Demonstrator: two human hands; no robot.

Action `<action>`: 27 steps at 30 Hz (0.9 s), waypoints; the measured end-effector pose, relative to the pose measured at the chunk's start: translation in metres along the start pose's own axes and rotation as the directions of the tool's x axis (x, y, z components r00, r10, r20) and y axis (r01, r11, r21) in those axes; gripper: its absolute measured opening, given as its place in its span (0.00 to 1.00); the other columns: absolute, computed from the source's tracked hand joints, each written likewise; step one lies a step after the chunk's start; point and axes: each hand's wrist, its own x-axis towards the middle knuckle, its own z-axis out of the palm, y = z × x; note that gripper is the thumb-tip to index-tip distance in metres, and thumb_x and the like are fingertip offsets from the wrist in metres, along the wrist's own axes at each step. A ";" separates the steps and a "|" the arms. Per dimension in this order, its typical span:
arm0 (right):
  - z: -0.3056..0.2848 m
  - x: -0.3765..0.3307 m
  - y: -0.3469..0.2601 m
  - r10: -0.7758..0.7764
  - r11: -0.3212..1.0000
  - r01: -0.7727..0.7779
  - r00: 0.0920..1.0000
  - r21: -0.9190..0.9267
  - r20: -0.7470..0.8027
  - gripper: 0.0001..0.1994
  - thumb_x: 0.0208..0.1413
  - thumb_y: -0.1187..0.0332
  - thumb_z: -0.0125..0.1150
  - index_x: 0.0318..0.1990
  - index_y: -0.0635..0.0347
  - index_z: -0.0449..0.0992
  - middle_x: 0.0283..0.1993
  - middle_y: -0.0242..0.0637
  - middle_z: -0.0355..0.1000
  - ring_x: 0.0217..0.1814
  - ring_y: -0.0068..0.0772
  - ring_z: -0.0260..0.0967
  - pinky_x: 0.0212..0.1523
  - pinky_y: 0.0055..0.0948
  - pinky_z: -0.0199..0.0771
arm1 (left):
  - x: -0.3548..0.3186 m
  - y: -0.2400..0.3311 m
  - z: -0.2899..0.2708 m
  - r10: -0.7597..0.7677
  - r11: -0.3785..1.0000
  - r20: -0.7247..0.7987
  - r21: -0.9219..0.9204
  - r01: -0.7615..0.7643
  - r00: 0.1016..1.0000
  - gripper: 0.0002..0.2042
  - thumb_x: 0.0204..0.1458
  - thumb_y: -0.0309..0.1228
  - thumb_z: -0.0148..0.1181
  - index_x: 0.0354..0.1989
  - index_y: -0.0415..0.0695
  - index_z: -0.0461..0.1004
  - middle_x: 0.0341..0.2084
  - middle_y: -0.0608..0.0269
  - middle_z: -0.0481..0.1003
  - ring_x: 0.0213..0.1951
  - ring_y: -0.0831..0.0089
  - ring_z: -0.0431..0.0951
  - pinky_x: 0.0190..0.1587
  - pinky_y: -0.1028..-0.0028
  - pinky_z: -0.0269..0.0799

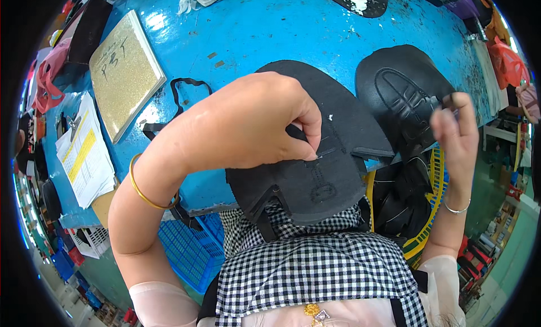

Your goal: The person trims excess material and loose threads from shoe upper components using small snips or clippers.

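black rubbery piece: a black shoe upper panel (315, 175) lies at centre frame, half on the blue worktop (270, 28) and half over its near edge above the checked apron (315, 270).
left hand: left hand (248, 124) sits centre frame, its grip nearly closed, thumb and forefinger pinched right at the slit line on the panel; whether they hold a thread end or only press the material, i cannot tell.
right hand: right hand (459, 132) is raised at the right of the frame, grip pinched shut on a small dark object (445, 101), too small to name.
second piece: another black shoe upper (403, 96) with an embossed pattern rests just beside the first, upper right of centre.
nearby: a loose black strap (186, 93) lies on the worktop left of the left hand; a gold glitter sheet (125, 73) and a paper form on a clipboard (84, 152) sit at the left; a blue crate (189, 248) shows below the edge.
risk, slip: the panel overhangs the edge, so if the pinch loosens it could slide into the lap.
risk, tear: a hard pull at the slit could likely stretch or split the thin bridge beside it.
risk, finger: the fingertips sit so close to the slit that whatever the right hand brings in could probably catch them.
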 end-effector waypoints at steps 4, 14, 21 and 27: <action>0.056 0.031 -0.034 -0.281 0.851 0.490 0.729 -0.190 0.624 0.08 0.45 0.74 0.66 0.33 0.58 0.74 0.31 0.35 0.75 0.32 0.37 0.74 0.31 0.30 0.73 | -0.003 0.009 -0.002 -0.019 0.962 -0.070 0.271 0.037 0.997 0.09 0.43 0.32 0.69 0.28 0.42 0.78 0.20 0.59 0.76 0.24 0.65 0.76 0.29 0.72 0.69; 0.068 0.045 -0.032 -0.310 0.808 0.589 0.422 0.002 0.852 0.09 0.45 0.69 0.65 0.30 0.53 0.68 0.21 0.32 0.64 0.24 0.35 0.69 0.22 0.34 0.67 | -0.005 -0.002 -0.010 0.011 0.959 -0.085 0.284 0.014 0.996 0.07 0.47 0.32 0.66 0.31 0.42 0.79 0.18 0.54 0.73 0.21 0.63 0.74 0.25 0.69 0.67; 0.088 0.044 -0.031 -0.396 0.617 0.730 0.612 -0.296 0.685 0.10 0.45 0.69 0.64 0.33 0.52 0.69 0.21 0.31 0.63 0.24 0.33 0.70 0.20 0.31 0.66 | -0.003 -0.006 -0.012 0.050 0.962 -0.076 0.273 -0.028 0.996 0.07 0.47 0.30 0.64 0.31 0.41 0.77 0.17 0.53 0.72 0.20 0.60 0.72 0.24 0.66 0.66; 0.084 0.051 -0.040 -0.332 0.646 0.660 0.695 -0.383 0.638 0.10 0.53 0.63 0.62 0.36 0.55 0.70 0.24 0.35 0.69 0.27 0.39 0.72 0.24 0.34 0.69 | -0.004 -0.011 -0.015 0.107 0.951 -0.039 0.296 -0.091 0.993 0.05 0.49 0.26 0.58 0.33 0.41 0.69 0.17 0.53 0.69 0.22 0.57 0.70 0.26 0.63 0.63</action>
